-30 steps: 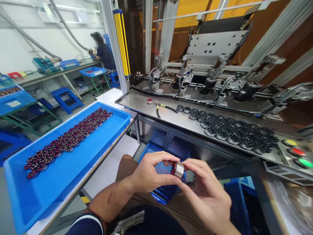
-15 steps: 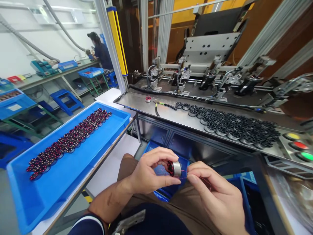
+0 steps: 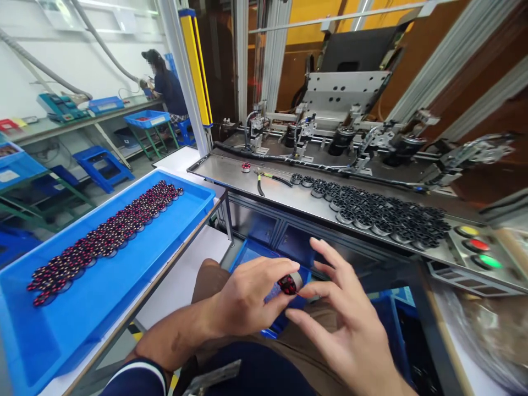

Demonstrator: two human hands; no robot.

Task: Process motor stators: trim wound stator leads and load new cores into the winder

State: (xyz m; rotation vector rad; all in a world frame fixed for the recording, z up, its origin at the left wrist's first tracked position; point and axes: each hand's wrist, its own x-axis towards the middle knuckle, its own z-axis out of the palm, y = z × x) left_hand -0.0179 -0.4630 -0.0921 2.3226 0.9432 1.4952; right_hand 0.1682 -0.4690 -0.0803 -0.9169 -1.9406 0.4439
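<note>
Currently, a small silver-rimmed part point(image 3: 289, 283) is held in the air to the right of the long blue tray point(image 3: 124, 275), well apart from it. It is gripped by the left hand point(image 3: 243, 297), which is curled around it with the thumb below and the fingers above; its dark, red-flecked face is tilted toward the tray side, while the silver rim is turned away. The right hand point(image 3: 350, 319) is found farther from the tray, just beyond the part. Its fingers are spread loosely, with a gap left between thumb and forefinger. The forefinger's tip is held close to the part's lower edge, but whether the edge is touched, or something thin is caught there, cannot be told.

Inside the tray, dark red-flecked pieces point(image 3: 111, 234) are packed in a long slanting band. To the right of the tray's far end, a metal tabletop point(image 3: 223, 170) is set. On it, nearest the tray, a single red-wound piece point(image 3: 246, 167) is placed, followed by pliers point(image 3: 268, 175) and then by a crowded cluster of black-topped rings point(image 3: 383, 212). Farthest from the tray, a yellow button point(image 3: 466, 232), a red button point(image 3: 477, 245) and a green button point(image 3: 487, 262) are mounted. Well behind the tray, a person in dark clothing point(image 3: 168, 85) is seated.
</note>
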